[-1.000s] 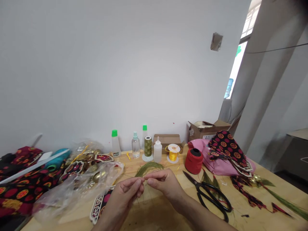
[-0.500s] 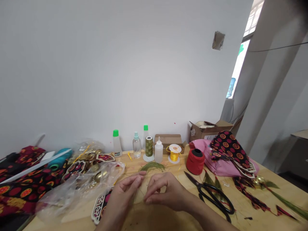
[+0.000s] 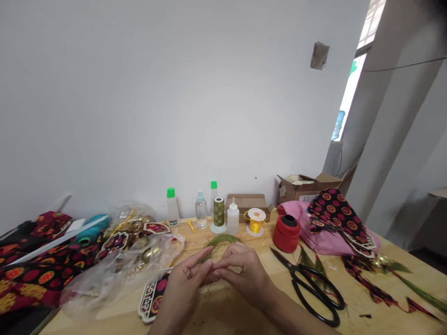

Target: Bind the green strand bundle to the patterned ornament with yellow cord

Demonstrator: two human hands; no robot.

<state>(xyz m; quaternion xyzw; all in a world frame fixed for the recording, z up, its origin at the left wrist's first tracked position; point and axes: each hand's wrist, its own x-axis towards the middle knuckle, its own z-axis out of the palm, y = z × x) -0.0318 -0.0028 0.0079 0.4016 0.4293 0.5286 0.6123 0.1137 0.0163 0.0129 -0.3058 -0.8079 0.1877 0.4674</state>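
Observation:
My left hand (image 3: 186, 281) and my right hand (image 3: 244, 274) meet in front of me above the wooden table, fingertips pinched close together. Thin green threads (image 3: 208, 294) hang below the fingers and seem to be held between them; the exact grip is hidden. Just beyond the hands, a curved bundle of green thread (image 3: 223, 240) lies on the table. Black-handled scissors (image 3: 310, 284) rest open to the right of my right hand. Beside my left wrist is an embroidered patch with a white patterned border (image 3: 148, 300), partly covered by the forearm.
Behind stand a green thread spool (image 3: 219, 213), a white squeeze bottle (image 3: 233, 219), a yellow cord spool (image 3: 256, 224) and a red thread cone (image 3: 286, 233). A plastic bag (image 3: 115, 270) with gold bells is left; pink cloth (image 3: 314, 237), tassels (image 3: 419, 291) and a cardboard box (image 3: 307, 188) are right.
My two hands have come together, the right fingertips now meeting the left ones where a gap was before. The view has shifted slightly, moving the table items a little to the right.

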